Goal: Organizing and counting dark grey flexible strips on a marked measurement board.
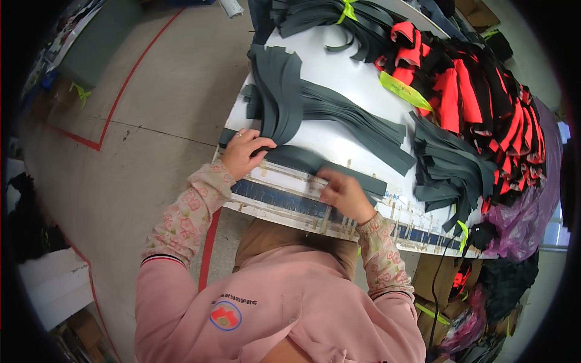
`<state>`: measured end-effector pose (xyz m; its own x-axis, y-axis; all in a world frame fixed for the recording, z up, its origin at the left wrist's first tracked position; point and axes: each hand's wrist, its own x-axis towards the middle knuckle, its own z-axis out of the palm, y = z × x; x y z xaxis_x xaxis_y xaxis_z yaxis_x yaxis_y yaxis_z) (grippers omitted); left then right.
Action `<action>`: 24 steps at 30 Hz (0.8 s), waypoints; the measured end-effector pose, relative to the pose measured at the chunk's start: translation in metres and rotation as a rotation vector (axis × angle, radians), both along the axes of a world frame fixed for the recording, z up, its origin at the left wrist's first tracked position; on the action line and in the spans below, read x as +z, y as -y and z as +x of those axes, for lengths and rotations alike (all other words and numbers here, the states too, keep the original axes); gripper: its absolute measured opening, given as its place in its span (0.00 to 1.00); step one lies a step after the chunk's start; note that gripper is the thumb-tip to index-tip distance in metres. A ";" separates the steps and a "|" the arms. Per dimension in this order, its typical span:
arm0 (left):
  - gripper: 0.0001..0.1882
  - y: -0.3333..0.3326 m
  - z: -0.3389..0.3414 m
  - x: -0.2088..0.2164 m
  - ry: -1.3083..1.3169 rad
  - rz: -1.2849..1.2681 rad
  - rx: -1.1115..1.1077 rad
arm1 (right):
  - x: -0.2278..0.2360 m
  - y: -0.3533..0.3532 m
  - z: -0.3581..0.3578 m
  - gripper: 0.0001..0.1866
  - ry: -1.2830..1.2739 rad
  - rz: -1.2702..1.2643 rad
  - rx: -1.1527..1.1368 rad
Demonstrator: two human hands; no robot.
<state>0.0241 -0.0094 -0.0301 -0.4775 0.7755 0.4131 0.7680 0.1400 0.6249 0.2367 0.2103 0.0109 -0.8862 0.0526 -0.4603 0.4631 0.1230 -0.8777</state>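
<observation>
My left hand (245,151) is at the table's left front corner, its fingers curled over the end of a dark grey fabric strip (296,158). That strip runs to the right along the front of the white table (339,142). My right hand (346,195) is bent over the strip's near edge; motion smears its fingers, so its grip is unclear. Just beyond my left hand, a bundle of dark grey strips (275,91) curves away from me. It crosses another grey bundle (357,118) that slants to the right.
Another bundle of grey strips (451,163) lies at the right, and one tied with a yellow ribbon (348,11) at the far side. A heap of red and black pieces (460,97) fills the right end beside purple plastic (523,212). A black cable (434,290) hangs in front.
</observation>
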 end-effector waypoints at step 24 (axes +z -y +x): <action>0.16 0.002 -0.001 -0.011 0.032 0.071 0.063 | -0.050 0.070 -0.089 0.04 -0.433 0.268 -0.268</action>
